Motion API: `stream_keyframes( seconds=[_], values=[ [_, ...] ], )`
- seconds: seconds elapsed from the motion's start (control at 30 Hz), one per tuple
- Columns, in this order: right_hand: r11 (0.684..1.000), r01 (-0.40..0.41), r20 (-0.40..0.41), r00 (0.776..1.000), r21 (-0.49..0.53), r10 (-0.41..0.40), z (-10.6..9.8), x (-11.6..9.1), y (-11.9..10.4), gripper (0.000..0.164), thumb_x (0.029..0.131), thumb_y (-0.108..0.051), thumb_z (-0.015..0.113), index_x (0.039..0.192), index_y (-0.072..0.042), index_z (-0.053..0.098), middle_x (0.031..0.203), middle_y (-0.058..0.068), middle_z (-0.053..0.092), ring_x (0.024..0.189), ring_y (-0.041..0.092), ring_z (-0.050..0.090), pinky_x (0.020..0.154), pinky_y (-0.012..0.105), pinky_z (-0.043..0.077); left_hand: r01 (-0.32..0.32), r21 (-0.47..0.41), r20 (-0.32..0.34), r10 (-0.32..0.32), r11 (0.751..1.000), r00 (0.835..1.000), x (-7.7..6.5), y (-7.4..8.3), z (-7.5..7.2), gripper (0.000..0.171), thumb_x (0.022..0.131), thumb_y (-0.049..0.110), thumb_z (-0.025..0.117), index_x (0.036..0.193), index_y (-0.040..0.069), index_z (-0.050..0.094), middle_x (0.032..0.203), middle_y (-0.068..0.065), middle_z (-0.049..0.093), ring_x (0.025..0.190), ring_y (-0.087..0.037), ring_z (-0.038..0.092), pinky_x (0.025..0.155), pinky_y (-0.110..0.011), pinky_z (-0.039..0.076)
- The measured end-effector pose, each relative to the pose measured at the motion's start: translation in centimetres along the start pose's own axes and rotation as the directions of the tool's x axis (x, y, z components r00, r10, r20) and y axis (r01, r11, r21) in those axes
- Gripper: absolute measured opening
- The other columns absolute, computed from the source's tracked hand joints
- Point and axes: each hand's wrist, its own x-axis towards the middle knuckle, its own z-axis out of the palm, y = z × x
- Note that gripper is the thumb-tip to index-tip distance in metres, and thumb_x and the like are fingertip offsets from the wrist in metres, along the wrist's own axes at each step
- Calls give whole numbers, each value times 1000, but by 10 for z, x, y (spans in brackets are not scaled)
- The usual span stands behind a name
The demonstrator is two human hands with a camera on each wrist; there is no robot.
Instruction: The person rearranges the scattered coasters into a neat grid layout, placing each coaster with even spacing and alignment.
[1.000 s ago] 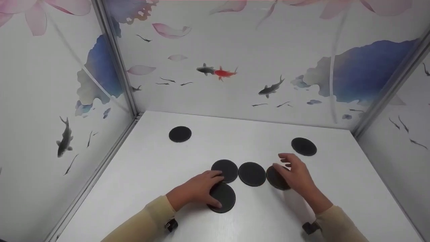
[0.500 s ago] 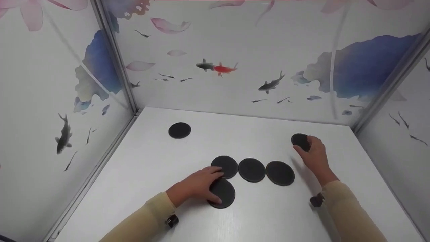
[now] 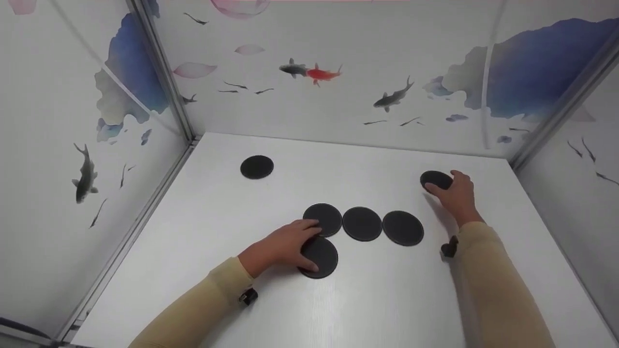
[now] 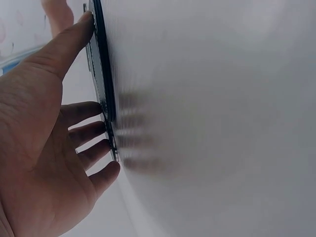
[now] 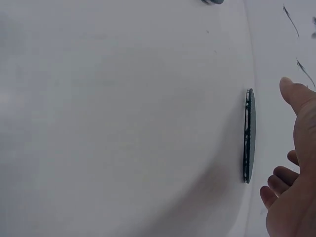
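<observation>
Thin round black discs lie flat on the white table. My left hand (image 3: pixel 285 244) spreads over two of them: its thumb rests on the near disc (image 3: pixel 325 256), and its fingertips reach the left disc (image 3: pixel 323 216) of a row. In the left wrist view, its fingers (image 4: pixel 84 112) are spread with the tips at the disc edges. Touching side by side in that row are a middle disc (image 3: pixel 362 224) and a right disc (image 3: pixel 403 228). My right hand (image 3: pixel 457 195) hovers at the far right disc (image 3: pixel 436 179), thumb and fingers apart; the right wrist view shows a gap to that disc (image 5: pixel 251 136).
Another black disc (image 3: pixel 257 167) lies at the back left. White panels printed with fish and petals enclose the table (image 3: pixel 377 309): a back wall (image 3: pixel 329 111), a left wall (image 3: pixel 43 121) and a right wall (image 3: pixel 595 135). Small black cameras sit on both wrists.
My right hand has left the right disc of the row and moved back and right to the far right disc. My left hand stays on its two discs. The head view has tilted down.
</observation>
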Motion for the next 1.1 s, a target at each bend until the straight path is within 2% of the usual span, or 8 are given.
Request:
stream_keyframes(
  seconds=[0.1, 0.17, 0.27, 0.4, 0.57, 0.73, 1.1],
  values=[
    [999, -45, 12, 999, -13, 45, -1, 10, -1, 118, 98, -59, 79, 168, 14, 18, 167, 44, 26, 158, 60, 22, 130, 68, 22, 4, 6, -2, -4, 1000, 1000, 3, 0, -7, 102, 90, 60, 88, 169, 13, 46, 178, -5, 35, 165, -27, 31, 130, -46, 35],
    [997, -79, 24, 997, -20, 80, -2, 9, -3, 121, 99, -62, 76, 170, 12, 13, 170, 43, 21, 160, 60, 18, 130, 68, 20, 7, 9, 3, -7, 1000, 1000, 5, 0, -9, 102, 89, 60, 88, 169, 13, 46, 179, -5, 34, 165, -27, 30, 130, -46, 34],
    [993, -115, 30, 993, -10, 115, -6, -3, -14, 119, 101, -60, 74, 171, 11, 8, 172, 43, 16, 161, 60, 15, 131, 69, 17, 4, 4, 7, -4, 1000, 1000, 7, 1, -10, 103, 89, 60, 88, 170, 12, 45, 179, -6, 34, 165, -27, 30, 130, -46, 34],
    [991, -134, 43, 990, 25, 132, -11, -26, -40, 120, 101, -58, 73, 172, 9, 3, 175, 42, 10, 163, 58, 9, 132, 68, 14, -1, -10, 12, 1, 1000, 1000, 7, 1, -7, 103, 89, 60, 88, 170, 12, 44, 179, -6, 33, 166, -28, 29, 130, -46, 34],
    [989, -151, 91, 984, -8, 151, -11, -36, -61, 127, 100, -66, 68, 171, 12, -2, 175, 42, 4, 164, 57, 4, 133, 66, 12, 7, -8, 10, -7, 1000, 1000, 4, -1, -2, 103, 90, 60, 88, 170, 12, 45, 179, -6, 33, 166, -27, 29, 130, -45, 34],
    [988, -153, 80, 985, -34, 155, -9, -37, -64, 125, 100, -66, 67, 170, 13, 1, 174, 43, 7, 164, 58, 7, 133, 65, 14, 7, -13, 2, -7, 1000, 1000, 2, -1, -1, 103, 90, 61, 88, 170, 13, 44, 179, -6, 32, 166, -27, 29, 130, -45, 34],
    [982, -187, 69, 980, -8, 187, -7, -40, -59, 121, 100, -61, 70, 171, 12, 4, 174, 42, 10, 164, 57, 10, 133, 64, 16, 2, -15, 11, -2, 1000, 1000, 1, 1, 2, 102, 90, 60, 88, 170, 12, 45, 179, -6, 33, 166, -27, 29, 131, -45, 33]
  ],
)
